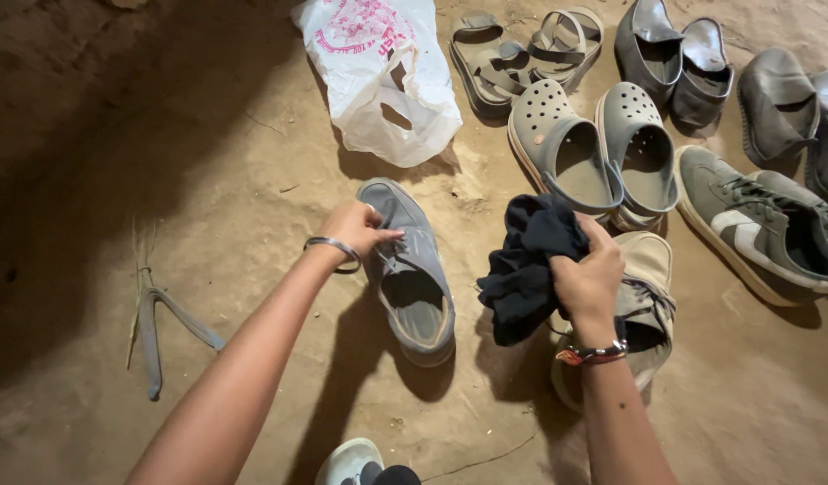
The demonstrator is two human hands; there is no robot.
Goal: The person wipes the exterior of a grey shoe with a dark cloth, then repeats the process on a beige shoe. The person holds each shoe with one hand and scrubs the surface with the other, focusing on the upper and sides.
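— Head view, left to right: what lies on the dirt floor point(91, 180)?

— At far left, a bent strap point(154, 323). Next, the left hand point(353, 232), fingers closed on the laces of a grey shoe point(408, 269) that rests on the floor. Behind it lies a white plastic bag point(383, 76).

— And the right hand point(589, 278)?

— Its fingers are clenched around a bunched dark cloth point(526, 269), held just above a tan shoe point(647, 305).

— How far along does the work look?

— Hard to tell. The cloth is off the grey shoe, not touching it; no wiped patch shows. The grey shoe is gripped and steadied, which looks like an early stage.

— What crowds the space?

— Sandals point(522, 54), grey clogs point(594, 144), slip-ons point(670, 58) and sneakers point(760, 224) sit close at right. Another shoe's toe point(347, 462) shows at the bottom edge.
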